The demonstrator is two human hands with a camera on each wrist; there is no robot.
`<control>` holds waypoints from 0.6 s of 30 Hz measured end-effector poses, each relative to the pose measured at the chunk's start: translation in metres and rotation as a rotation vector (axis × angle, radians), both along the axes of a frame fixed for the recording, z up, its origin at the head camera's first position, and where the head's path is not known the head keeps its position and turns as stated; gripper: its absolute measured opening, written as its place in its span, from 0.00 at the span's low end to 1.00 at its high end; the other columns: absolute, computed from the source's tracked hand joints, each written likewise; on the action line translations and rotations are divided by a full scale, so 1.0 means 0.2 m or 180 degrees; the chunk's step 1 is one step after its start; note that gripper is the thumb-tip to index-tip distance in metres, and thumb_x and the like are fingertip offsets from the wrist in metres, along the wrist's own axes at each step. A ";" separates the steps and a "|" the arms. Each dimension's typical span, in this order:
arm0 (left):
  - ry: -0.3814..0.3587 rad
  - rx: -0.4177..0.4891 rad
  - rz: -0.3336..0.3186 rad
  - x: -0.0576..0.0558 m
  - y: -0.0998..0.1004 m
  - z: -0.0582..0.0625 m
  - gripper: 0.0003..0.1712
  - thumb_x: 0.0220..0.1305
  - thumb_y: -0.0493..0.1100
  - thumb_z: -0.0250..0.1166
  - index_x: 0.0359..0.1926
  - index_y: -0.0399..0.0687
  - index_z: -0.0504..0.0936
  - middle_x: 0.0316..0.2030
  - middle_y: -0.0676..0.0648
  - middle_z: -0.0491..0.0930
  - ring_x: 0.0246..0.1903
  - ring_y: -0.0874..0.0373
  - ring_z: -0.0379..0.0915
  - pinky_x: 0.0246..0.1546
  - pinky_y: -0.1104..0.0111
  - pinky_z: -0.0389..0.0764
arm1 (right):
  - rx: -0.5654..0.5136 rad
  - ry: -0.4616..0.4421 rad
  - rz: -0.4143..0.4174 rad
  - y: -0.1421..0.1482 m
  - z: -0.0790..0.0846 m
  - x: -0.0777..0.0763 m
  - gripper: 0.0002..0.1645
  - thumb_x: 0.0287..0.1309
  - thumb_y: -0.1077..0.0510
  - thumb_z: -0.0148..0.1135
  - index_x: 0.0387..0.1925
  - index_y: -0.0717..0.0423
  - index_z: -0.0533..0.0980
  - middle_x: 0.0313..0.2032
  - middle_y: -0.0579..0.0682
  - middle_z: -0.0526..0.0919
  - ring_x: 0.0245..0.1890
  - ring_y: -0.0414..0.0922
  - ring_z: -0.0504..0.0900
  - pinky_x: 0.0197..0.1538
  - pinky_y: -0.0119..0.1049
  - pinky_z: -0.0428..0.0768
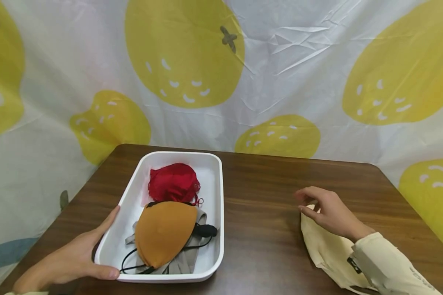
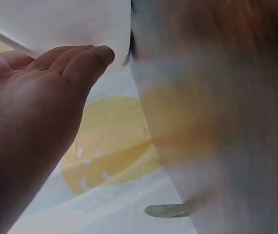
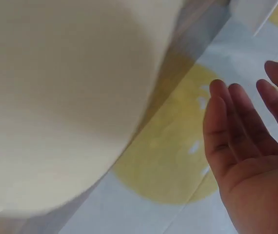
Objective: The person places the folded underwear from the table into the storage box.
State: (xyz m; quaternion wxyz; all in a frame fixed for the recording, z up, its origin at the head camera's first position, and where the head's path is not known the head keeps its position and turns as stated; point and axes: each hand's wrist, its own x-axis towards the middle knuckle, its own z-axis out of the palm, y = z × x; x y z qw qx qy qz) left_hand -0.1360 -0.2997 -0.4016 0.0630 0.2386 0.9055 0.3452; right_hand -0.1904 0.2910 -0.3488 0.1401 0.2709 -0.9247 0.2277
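A white plastic tray stands on the left of the table, seen in the head view. My left hand spans its near left corner, thumb at the front rim and fingers along the outer left wall. In the left wrist view, the fingers lie against that wall. Inside the tray are a red bra and an orange-brown bra cup with black straps. To the right, my right hand hovers with parted fingers over a cream folded bra. Its smooth cup fills much of the right wrist view.
Grey fabric and a black bundled piece lie under and beside the orange-brown cup. The brown wooden table extends between the tray and the cream bra. Behind it hangs a white curtain printed with yellow fruit.
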 end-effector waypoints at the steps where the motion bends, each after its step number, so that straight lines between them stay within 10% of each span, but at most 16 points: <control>1: 0.0017 0.0008 -0.0006 0.00 0.00 0.00 0.74 0.49 0.47 0.79 0.81 0.60 0.30 0.74 0.30 0.58 0.53 0.77 0.65 0.47 0.79 0.74 | 0.0011 -0.0019 -0.0058 0.03 -0.01 0.02 0.15 0.57 0.66 0.69 0.47 0.53 0.81 0.40 0.49 0.88 0.35 0.35 0.83 0.31 0.29 0.78; 10: 0.0021 -0.0078 0.0022 0.00 0.01 0.00 0.73 0.51 0.48 0.77 0.81 0.62 0.30 0.74 0.32 0.58 0.54 0.76 0.65 0.47 0.78 0.75 | 0.0058 0.0168 -0.0704 0.33 -0.11 0.16 0.20 0.47 0.66 0.76 0.45 0.56 0.82 0.38 0.50 0.87 0.37 0.29 0.80 0.31 0.31 0.79; 18: 0.0062 -0.0111 0.0041 0.01 0.01 0.00 0.73 0.50 0.49 0.77 0.81 0.60 0.30 0.71 0.31 0.63 0.50 0.77 0.67 0.44 0.77 0.75 | 0.0181 -0.0358 -0.1081 0.43 -0.18 0.25 0.27 0.53 0.51 0.76 0.52 0.57 0.79 0.45 0.57 0.87 0.40 0.57 0.86 0.36 0.36 0.83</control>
